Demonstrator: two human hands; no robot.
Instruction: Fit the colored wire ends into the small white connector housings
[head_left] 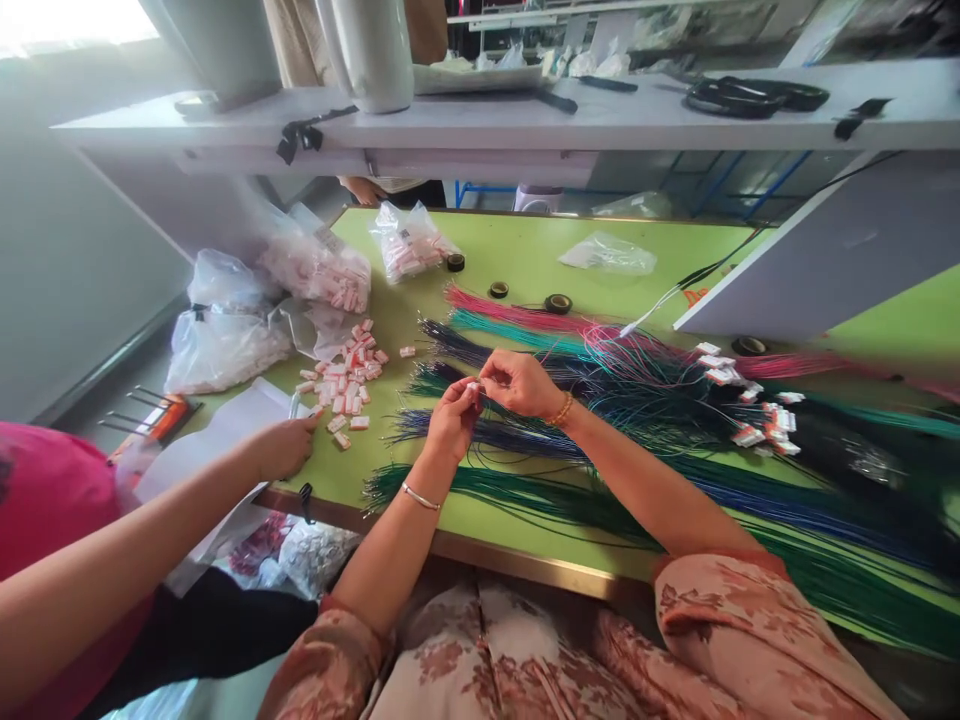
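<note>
In front of me, my left hand (453,418) pinches a small white connector (472,387) between thumb and fingertips. My right hand (521,384) meets it there, its fingers closed on what looks like a thin wire, mostly hidden by the fingers. Under and around both hands lie long bundles of wire: pink (517,310), teal (487,322), dark blue (495,432) and green (480,485), their metal-tipped ends toward the left. A loose pile of white-and-orange connectors (346,388) lies left of my hands. Further right, several connectors (780,425) sit on the wires.
A co-worker's hand (289,445) reaches in from the left beside the pile. Bags of connectors (319,265) stand at the back left. Black tape rolls (558,303) and a flat plastic bag (609,254) lie behind the wires. A raised shelf (480,130) spans the back of the green table (517,240).
</note>
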